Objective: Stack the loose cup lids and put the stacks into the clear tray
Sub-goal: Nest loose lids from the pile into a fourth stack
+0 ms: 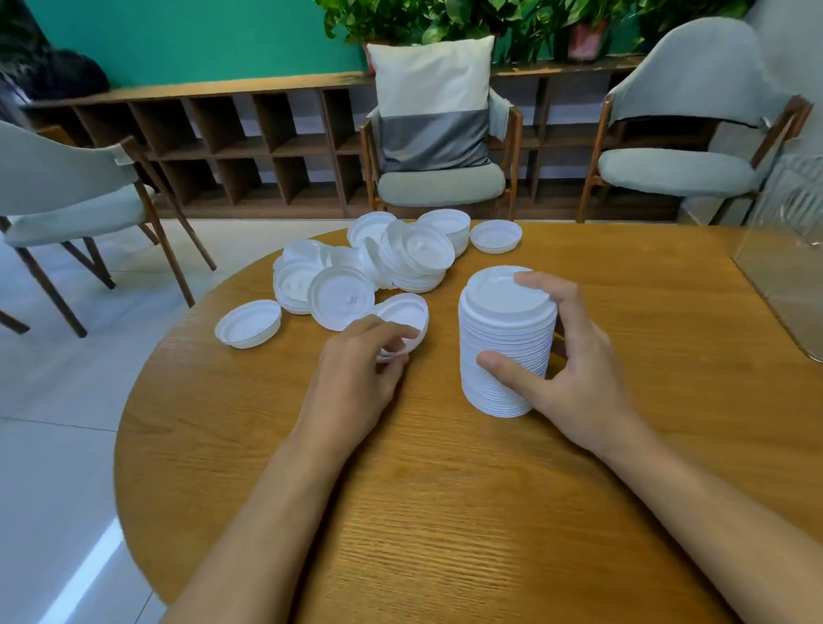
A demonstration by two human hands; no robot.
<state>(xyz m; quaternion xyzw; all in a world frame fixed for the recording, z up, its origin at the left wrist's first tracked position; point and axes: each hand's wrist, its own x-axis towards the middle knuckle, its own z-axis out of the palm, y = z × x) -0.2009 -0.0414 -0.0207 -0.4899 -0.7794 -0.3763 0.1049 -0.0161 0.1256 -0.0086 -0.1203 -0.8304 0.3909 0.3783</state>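
Observation:
A tall stack of white cup lids (502,329) stands upright on the round wooden table (455,498). My right hand (575,370) wraps around it, thumb low on the front, fingers over the top rim. My left hand (356,375) pinches a single white lid (402,317) just left of the stack. A heap of loose white lids (375,271) lies farther back, with single lids at the left (249,324) and at the back right (496,236). The clear tray (795,285) sits at the table's right edge, with no lids visible in it.
Three grey upholstered chairs (442,185) surround the table's far side, one with a cushion. Behind them runs a low wooden shelf unit (251,144) under a green wall with potted plants. The table edge curves close on the left above a white tiled floor.

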